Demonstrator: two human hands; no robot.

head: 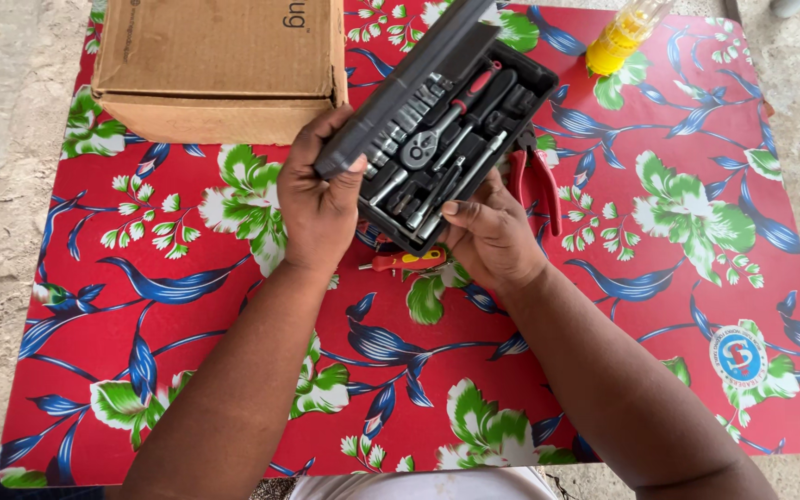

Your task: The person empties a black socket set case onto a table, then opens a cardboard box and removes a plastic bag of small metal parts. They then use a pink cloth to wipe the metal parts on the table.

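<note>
We note a table covered with red floral oilcloth (187,306), blue leaves and white-green blooms. Nearest us, a small red-handled screwdriver (406,261) lies on the cloth, just under the case. Our left hand (318,206) grips the near-left corner of the black plastic socket-set case (446,153), fingers curled onto its raised lid (400,88). Our right hand (493,236) holds the near-right edge of the tray, thumb on the rim, fingers underneath. The case is already open; nothing appears taken out yet. Inside: ratchet handle, extension bars and rows of sockets, all seated. Red-handled pliers (537,181) lie beside the case. Farther off: a brown cardboard box (219,65), closed, and a yellow-handled tool (624,32).
</note>
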